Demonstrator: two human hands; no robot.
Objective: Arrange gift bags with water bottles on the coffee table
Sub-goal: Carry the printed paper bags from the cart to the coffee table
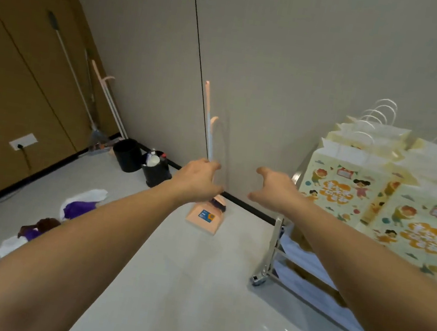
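Note:
Several cream gift bags [413,222] with cartoon children and white cord handles stand packed together on a metal cart [275,239] at the right. Both my arms reach forward over the floor. My left hand [199,178] hangs in the air with loosely bent fingers and holds nothing. My right hand [273,187] is spread with loose fingers a short way left of the nearest bag, touching nothing. No water bottle and no coffee table show in this view.
A pink dustpan [205,217] with its long handle leans on the wall straight ahead. Two black bins [141,162] sit in the corner beside mops [82,82]. White and purple cloths [78,204] lie on the pale floor at the left.

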